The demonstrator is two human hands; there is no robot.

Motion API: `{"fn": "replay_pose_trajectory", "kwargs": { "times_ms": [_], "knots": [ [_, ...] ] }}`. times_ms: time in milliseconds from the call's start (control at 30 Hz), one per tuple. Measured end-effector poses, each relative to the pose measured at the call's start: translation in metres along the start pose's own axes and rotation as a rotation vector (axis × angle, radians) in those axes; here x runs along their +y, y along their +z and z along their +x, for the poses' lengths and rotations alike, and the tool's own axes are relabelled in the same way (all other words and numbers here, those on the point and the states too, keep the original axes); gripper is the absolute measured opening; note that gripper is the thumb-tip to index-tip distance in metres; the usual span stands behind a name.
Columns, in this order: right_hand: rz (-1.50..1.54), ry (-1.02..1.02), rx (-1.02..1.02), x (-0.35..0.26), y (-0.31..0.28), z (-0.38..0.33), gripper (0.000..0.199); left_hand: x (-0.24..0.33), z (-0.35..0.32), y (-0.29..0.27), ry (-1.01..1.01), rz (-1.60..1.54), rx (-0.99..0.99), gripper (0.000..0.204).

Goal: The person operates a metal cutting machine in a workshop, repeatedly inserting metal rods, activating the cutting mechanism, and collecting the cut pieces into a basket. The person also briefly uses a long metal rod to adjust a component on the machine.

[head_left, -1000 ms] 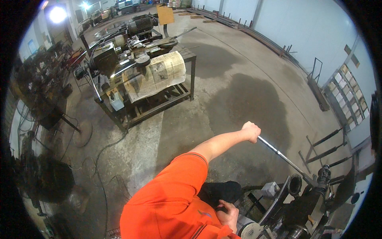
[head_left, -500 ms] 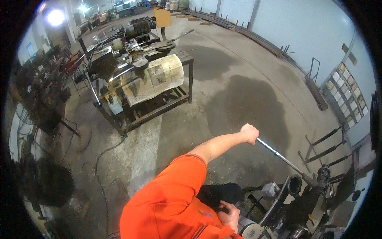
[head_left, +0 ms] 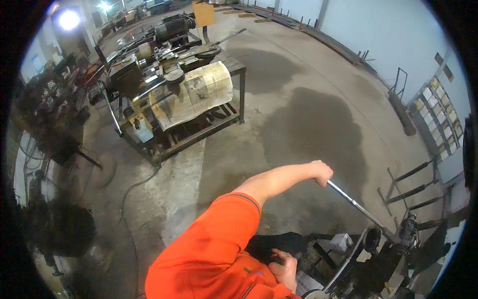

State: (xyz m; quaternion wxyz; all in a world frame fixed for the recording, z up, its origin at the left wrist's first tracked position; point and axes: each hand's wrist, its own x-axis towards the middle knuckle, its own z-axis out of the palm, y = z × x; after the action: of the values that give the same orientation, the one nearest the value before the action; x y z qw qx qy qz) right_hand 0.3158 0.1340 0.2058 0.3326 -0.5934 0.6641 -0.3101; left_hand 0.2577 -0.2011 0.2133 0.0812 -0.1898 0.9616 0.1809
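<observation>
Fist of the left hand [head_left: 322,173] wraps round the near end of a steel bar [head_left: 356,203], hiding its tip; the bar slopes down rightward to a dark machine [head_left: 376,269]. Right hand [head_left: 284,269] sits low beside the orange shirt [head_left: 204,249], fingers curled; I can't make out whether it holds anything. Lower edge crops the machine, details murky. I count one bar, one white box [head_left: 341,242], three dark rods [head_left: 406,194] at right.

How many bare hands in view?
2: the left hand grips the metal bar; the right hand is low in front, by the orange shirt.
</observation>
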Motion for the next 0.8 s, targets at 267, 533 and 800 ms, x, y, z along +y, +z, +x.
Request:
{"fn": "replay_pose_trajectory", "kwargs": {
  "times_ms": [267,533,800],
  "knots": [
    [-0.026,0.033,-0.091,0.006,0.005,0.024,0.044,-0.008,0.004,-0.012,-0.044,-0.144,-0.101,0.018],
    [-0.004,0.110,-0.106,0.009,0.013,0.036,0.045,-0.018,0.024,-0.007,-0.060,-0.112,-0.040,0.017],
    [0.005,0.058,-0.120,0.013,0.013,0.029,0.045,-0.017,0.028,-0.004,-0.061,-0.072,0.039,0.020]
  ]
}}
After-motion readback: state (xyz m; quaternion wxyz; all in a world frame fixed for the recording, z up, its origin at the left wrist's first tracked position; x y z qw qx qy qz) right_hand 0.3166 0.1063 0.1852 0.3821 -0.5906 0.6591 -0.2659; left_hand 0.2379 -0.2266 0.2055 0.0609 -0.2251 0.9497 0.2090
